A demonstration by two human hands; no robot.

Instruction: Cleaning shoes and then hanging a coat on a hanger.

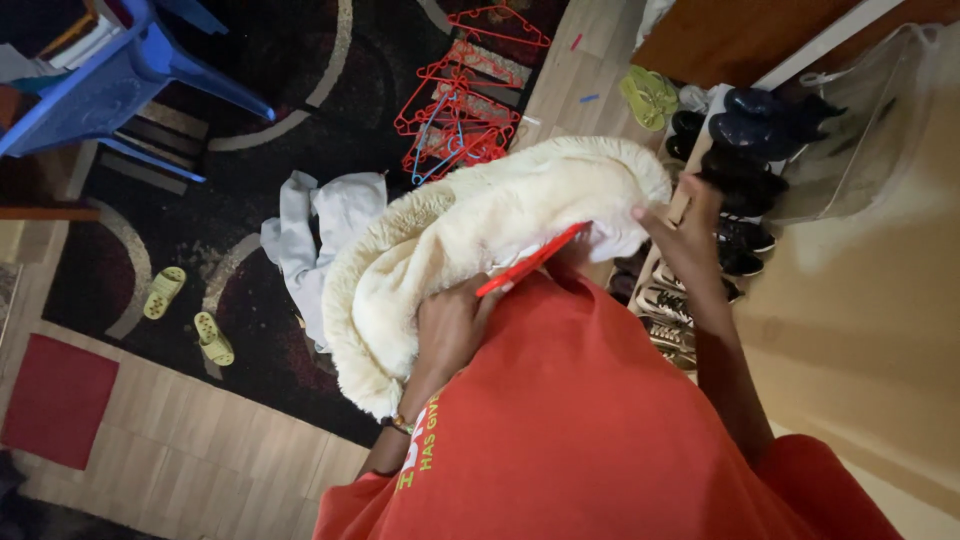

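Left hand (452, 325) grips red hanger (530, 260), fingers buried in cream fleece (470, 230); right hand (685, 235) pinches fleece edge.

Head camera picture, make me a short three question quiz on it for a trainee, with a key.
1. True or false: the left hand holds a red hanger.
2. Which hand grips the far edge of the cream fleece garment?
A. left
B. right
3. Fill in: the pile of red hangers lies on the dark ____.

Key:
1. true
2. B
3. rug
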